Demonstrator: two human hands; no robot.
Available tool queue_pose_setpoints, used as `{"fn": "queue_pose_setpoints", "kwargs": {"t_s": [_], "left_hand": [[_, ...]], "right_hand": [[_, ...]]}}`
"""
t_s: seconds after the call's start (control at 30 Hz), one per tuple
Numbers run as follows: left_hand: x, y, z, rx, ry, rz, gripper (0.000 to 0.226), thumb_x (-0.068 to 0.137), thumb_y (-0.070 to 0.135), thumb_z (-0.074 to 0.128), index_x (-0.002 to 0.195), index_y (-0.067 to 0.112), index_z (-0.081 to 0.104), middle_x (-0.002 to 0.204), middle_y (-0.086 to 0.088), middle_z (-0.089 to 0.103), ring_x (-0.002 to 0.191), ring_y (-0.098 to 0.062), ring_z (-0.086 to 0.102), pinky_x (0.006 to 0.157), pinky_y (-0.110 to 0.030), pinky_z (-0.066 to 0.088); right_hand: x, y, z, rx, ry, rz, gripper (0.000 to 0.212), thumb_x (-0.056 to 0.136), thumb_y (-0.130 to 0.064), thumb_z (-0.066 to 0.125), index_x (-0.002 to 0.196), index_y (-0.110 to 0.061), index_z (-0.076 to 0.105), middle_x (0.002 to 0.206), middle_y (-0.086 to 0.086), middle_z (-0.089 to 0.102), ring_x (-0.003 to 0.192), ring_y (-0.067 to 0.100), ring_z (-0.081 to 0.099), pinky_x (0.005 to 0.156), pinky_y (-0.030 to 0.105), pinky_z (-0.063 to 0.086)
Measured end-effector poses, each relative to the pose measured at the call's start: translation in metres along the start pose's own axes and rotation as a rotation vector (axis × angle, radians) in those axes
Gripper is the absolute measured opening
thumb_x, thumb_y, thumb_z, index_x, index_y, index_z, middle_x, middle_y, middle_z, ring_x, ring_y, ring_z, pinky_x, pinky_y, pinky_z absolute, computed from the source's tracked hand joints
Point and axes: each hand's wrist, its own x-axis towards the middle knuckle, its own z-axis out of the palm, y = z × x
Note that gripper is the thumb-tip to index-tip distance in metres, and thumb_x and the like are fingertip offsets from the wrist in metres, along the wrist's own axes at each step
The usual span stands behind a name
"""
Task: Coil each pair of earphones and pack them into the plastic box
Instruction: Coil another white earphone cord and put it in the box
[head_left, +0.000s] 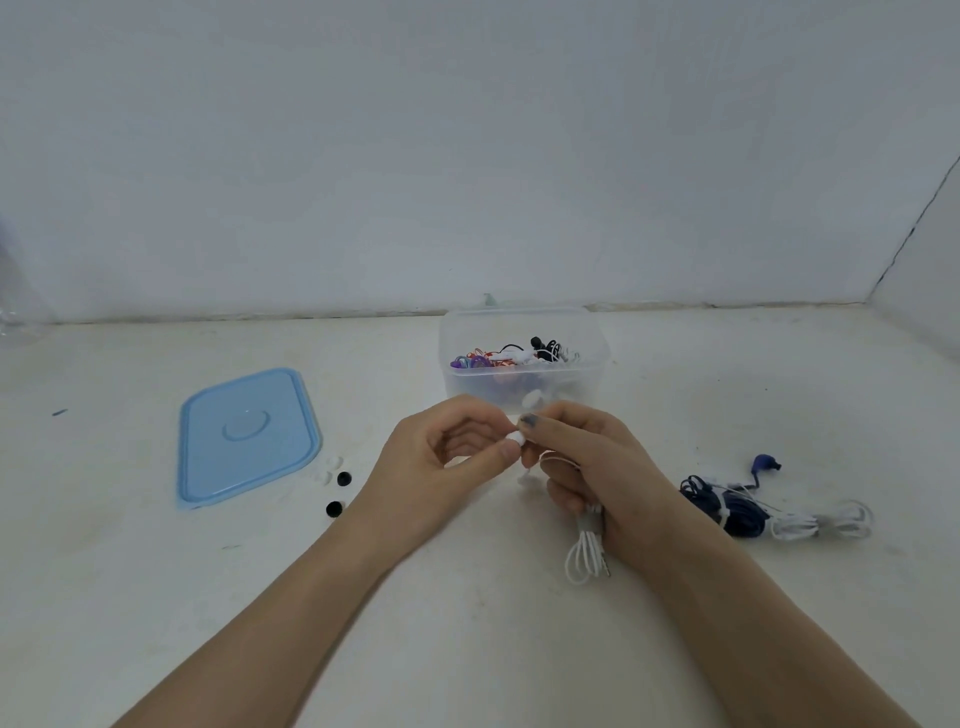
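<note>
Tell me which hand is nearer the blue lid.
Left. The left hand is just right of the blue lid; the right hand is farther right, beyond the left.

wall: pale blue-grey wall (467, 156) faces me, plain | corner: a second wall (930, 270) meets it on my right | surface: off-white tabletop (467, 649), scuffed and smudged | light: soft, even, shadows faint
</note>
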Motion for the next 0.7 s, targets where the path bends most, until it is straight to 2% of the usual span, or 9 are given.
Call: {"fn": "queue_pose_setpoints", "kwargs": {"t_s": [0.13,0.23,0.37,0.47,0.53,0.6,0.7], "left_hand": [[-0.002,0.005,0.002,0.107,0.094,0.024,0.009,0.091,0.006,0.073,0.094,0.015,0.071,0.086,-0.003,0.075,0.082,-0.025,0.071,0.081,-0.033,0.058],[0.006,0.019,-0.003,0.201,0.109,0.058,0.021,0.092,0.000,0.069,0.089,0.021,0.069,0.081,0.001,0.074,0.080,-0.025,0.071,0.078,-0.034,0.057],[0.041,0.060,-0.014,0.366,0.111,0.130,0.020,0.090,0.001,0.063,0.084,0.021,0.066,0.080,0.000,0.070,0.080,-0.021,0.068,0.075,-0.031,0.052],[0.079,0.090,-0.021,0.509,0.120,0.184,0.013,0.088,0.007,0.056,0.082,0.017,0.062,0.079,-0.004,0.067,0.073,-0.017,0.061,0.067,-0.025,0.046],[0.104,0.097,-0.025,0.621,0.117,0.152,0.010,0.090,0.014,0.054,0.083,0.016,0.061,0.080,-0.006,0.067,0.073,-0.021,0.059,0.067,-0.031,0.047],[0.125,0.093,-0.027,0.741,0.071,0.070,0.011,0.091,0.020,0.053,0.086,0.015,0.062,0.080,-0.004,0.067,0.071,-0.021,0.056,0.063,-0.032,0.044],[0.140,0.076,-0.028,0.930,-0.041,-0.044,0.011,0.092,0.025,0.056,0.089,0.017,0.063,0.089,0.001,0.069,0.082,-0.022,0.063,0.072,-0.033,0.051]], "right_hand": [[-0.004,-0.005,0.006,-0.035,0.071,-0.008,0.030,0.100,-0.029,0.057,0.084,-0.009,0.073,0.074,0.006,0.067,0.040,0.010,0.026,0.037,0.021,0.029],[-0.003,-0.018,0.012,-0.087,0.098,-0.029,0.036,0.102,-0.034,0.053,0.082,-0.012,0.075,0.082,0.006,0.070,0.041,0.012,0.029,0.042,0.024,0.031],[0.018,-0.068,0.018,-0.336,0.161,-0.166,0.044,0.102,-0.043,0.048,0.084,-0.010,0.073,0.069,-0.001,0.070,0.039,0.011,0.039,0.048,0.027,0.037],[0.050,-0.110,0.025,-0.565,0.206,-0.203,0.050,0.103,-0.049,0.039,0.084,-0.015,0.071,0.088,0.004,0.074,0.046,0.012,0.050,0.053,0.027,0.042],[0.073,-0.128,0.029,-0.655,0.208,-0.178,0.056,0.102,-0.052,0.031,0.089,-0.013,0.069,0.096,0.008,0.072,0.052,0.019,0.053,0.059,0.029,0.043],[0.094,-0.134,0.032,-0.706,0.202,-0.123,0.060,0.103,-0.051,0.025,0.098,-0.009,0.067,0.103,0.013,0.072,0.056,0.022,0.056,0.065,0.030,0.044],[0.111,-0.126,0.033,-0.775,0.137,0.025,0.066,0.103,-0.054,0.016,0.117,-0.008,0.062,0.113,0.020,0.069,0.070,0.025,0.066,0.071,0.032,0.048]]}}
